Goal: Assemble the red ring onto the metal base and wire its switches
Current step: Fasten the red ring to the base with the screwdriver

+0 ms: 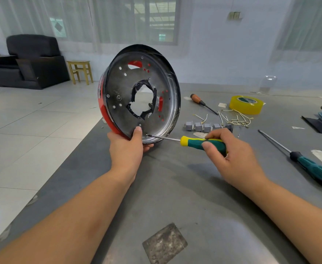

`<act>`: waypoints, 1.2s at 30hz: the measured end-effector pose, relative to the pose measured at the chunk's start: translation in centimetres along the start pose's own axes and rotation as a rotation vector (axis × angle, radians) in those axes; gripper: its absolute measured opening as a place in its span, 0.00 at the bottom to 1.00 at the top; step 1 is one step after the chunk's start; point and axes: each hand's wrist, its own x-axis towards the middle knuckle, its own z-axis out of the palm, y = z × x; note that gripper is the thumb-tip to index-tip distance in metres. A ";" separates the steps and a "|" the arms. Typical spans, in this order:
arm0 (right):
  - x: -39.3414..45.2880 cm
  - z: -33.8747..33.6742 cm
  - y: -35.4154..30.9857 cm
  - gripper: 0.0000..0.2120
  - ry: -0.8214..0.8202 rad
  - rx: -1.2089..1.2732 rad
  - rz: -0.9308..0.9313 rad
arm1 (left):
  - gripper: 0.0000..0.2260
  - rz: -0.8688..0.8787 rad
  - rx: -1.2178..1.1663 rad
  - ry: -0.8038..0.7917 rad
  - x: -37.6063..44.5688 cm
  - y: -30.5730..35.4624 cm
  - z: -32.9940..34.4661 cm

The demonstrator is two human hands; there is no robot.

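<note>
At frame centre, left hand (126, 147) grips the metal base (143, 92) upright; right hand (230, 149) holding the screwdriver (194, 141) should keep its tip square in the lower-rim screw

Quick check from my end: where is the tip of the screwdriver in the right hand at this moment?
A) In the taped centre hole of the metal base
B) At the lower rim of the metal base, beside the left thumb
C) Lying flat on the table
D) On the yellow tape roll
B: the right hand holds the green-and-yellow screwdriver with its tip at the lower rim of the metal base, just beside the left hand thumb.
</note>
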 end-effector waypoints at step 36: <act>-0.4 -0.3 -2.8 0.15 -0.033 0.022 0.039 | 0.12 0.000 0.236 0.030 0.1 0.2 -0.2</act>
